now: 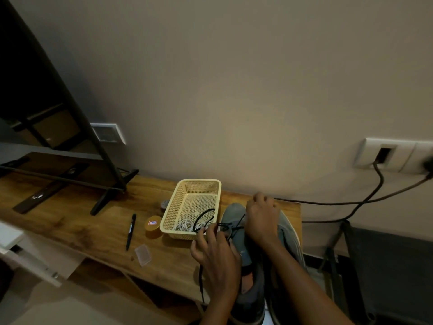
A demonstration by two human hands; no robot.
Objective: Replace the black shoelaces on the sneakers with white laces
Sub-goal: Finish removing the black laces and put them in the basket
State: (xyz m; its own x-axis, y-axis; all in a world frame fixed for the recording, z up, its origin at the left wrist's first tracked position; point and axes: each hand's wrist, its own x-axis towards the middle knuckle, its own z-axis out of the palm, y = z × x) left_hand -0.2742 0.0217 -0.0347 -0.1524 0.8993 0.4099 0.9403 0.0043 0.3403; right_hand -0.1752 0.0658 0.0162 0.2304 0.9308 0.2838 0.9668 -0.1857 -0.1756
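Observation:
Two grey sneakers stand side by side at the right end of the wooden table (93, 231), the left sneaker (234, 214) with its toe toward the wall, the right sneaker (289, 231) partly under my forearm. My left hand (215, 252) pinches the black lace (206, 213) near the left sneaker's eyelets; the lace loops over the basket and one end hangs off the table edge. My right hand (262, 219) presses on the left sneaker's toe area, fingers curled. White laces (186, 225) lie coiled in the cream basket (199, 184).
A black pen (131, 231), an orange round lid (153, 225) and a small clear plastic case (143, 254) lie left of the basket. A TV on black legs (103, 202) fills the table's left. Cables (351, 202) run from wall sockets at right.

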